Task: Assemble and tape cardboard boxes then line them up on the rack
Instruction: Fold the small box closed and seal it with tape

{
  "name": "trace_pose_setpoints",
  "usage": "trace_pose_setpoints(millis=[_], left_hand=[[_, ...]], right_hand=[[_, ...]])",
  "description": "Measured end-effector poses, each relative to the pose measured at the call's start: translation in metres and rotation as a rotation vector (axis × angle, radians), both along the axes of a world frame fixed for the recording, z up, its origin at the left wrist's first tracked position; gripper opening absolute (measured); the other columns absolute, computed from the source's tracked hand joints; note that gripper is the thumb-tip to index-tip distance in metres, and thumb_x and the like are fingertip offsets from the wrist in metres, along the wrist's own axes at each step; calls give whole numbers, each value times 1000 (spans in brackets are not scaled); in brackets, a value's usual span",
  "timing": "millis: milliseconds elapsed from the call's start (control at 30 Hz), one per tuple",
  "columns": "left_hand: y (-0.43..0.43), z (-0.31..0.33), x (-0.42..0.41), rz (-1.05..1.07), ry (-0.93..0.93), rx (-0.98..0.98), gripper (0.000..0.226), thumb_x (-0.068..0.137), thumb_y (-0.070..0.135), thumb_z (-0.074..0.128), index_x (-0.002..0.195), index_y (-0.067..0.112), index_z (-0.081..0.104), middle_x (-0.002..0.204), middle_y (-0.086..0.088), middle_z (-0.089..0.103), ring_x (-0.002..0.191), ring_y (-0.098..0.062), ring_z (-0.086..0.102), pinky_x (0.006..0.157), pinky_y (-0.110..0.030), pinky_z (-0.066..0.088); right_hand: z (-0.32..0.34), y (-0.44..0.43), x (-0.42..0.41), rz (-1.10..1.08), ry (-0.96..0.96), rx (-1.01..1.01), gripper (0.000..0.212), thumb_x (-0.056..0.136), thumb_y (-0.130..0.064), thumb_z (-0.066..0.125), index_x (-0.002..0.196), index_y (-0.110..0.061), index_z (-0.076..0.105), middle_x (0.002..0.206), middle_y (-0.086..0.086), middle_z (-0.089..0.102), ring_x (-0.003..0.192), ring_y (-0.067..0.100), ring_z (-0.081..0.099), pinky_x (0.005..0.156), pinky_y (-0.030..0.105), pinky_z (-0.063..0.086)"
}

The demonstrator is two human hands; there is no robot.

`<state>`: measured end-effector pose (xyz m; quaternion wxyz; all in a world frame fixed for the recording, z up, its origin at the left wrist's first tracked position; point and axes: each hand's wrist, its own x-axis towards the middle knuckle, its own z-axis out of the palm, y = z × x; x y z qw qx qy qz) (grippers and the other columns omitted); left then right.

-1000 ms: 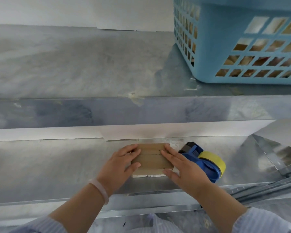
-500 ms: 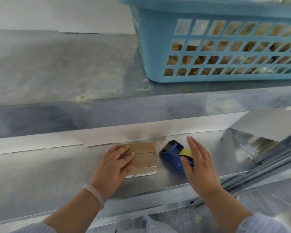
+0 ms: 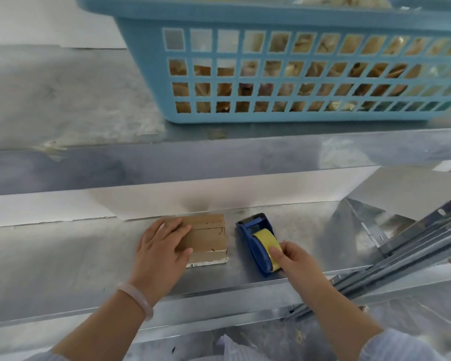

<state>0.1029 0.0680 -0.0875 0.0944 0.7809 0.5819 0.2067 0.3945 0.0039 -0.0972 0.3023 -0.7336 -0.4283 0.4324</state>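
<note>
The small brown cardboard box (image 3: 206, 235) lies flat near the middle of the galvanised metal shelf (image 3: 63, 256), close against the back wall. The person's left hand (image 3: 162, 246) rests on its 9 o'clock half, fingers straight and spread, pressing down rather than clasping. Just beside the box at 3 o'clock, not touching it, lies the blue plastic tape dispenser (image 3: 250, 241), its toothed end pointing to 12. The right hand (image 3: 294, 264) has hold of its near end, with the thumb laid on the yellow tape roll (image 3: 266, 238) and the other fingers curled round the far side, out of my sight. To my eye the step is fetching the dispenser to tape the box. It looks best done by shifting the grip from the roll to the handle, so the roll can turn. The flat palm should stay where it is so the light box does not skate on the slick metal. The left fingers ought to clear the seam along the top before the tape comes across. Whether that seam already carries tape I cannot tell. Above, at 1 o'clock, a light blue plastic lattice basket (image 3: 146, 61) sits on the upper shelf, so the dispenser wants lifting low and short.
</note>
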Motion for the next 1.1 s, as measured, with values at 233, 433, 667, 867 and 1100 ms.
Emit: trace_pose_setpoints(millis=[233, 433, 667, 867, 1100], left_hand=[[-28, 39, 47, -183, -163, 173, 36, 84, 44, 60, 115, 26, 64, 114, 9, 61, 110, -14, 53, 97, -33, 42], [-39, 63, 119, -216, -501, -575, 53, 75, 73, 50, 88, 25, 69, 79, 8, 69, 74, -4, 62, 72, -29, 54], [-40, 65, 133, -122, -1053, -834, 23, 87, 28, 66, 97, 8, 65, 87, -8, 75, 85, -22, 73, 75, -34, 59], [-43, 70, 113, -230, -1195, -914, 33, 81, 27, 60, 102, 3, 63, 92, -10, 74, 89, -23, 71, 72, -28, 57], [-44, 76, 101, -302, -1270, -995, 38, 82, 26, 57, 110, 1, 59, 101, -13, 72, 95, -25, 69, 78, -32, 57]], right_hand=[[23, -22, -7, 7, -137, 308, 34, 90, -48, 58, 87, -15, 61, 83, 3, 61, 79, 15, 57, 70, 29, 48], [42, -39, -15, -7, -239, 538, 48, 81, -60, 51, 98, -18, 67, 110, -9, 60, 110, 8, 54, 91, 21, 44], [53, -43, -6, 48, -144, 662, 29, 94, -33, 48, 111, -21, 69, 122, -11, 62, 117, 7, 56, 100, 33, 47], [52, -41, 9, -331, 240, 669, 33, 105, -29, 33, 125, -38, 57, 143, -6, 48, 114, 7, 62, 94, 44, 53], [58, -23, 18, -218, 819, 273, 29, 102, -28, 47, 120, -22, 68, 123, 13, 67, 104, 29, 68, 74, 37, 58]])
